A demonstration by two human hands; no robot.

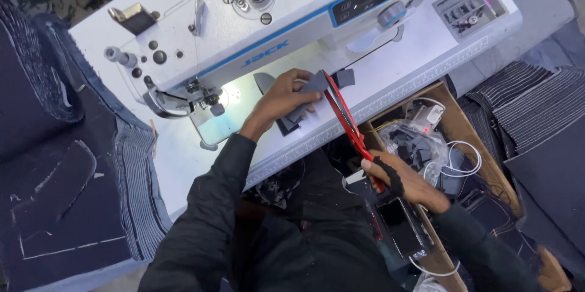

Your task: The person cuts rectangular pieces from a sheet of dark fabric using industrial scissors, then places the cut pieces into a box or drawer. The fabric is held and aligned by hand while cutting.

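The left hand [281, 98] pinches a small dark grey fabric piece [314, 83] while the right hand [405, 183] grips long red-handled scissors [342, 115], blades at the cloth mid-trim, beside a white sewing machine [244, 30].

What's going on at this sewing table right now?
A person sits at a white sewing machine. The left hand holds a small dark fabric piece on the machine table. The right hand holds red scissors, blades at the fabric piece. A cardboard box of scraps and cables sits to the right, and stacked denim to the left.
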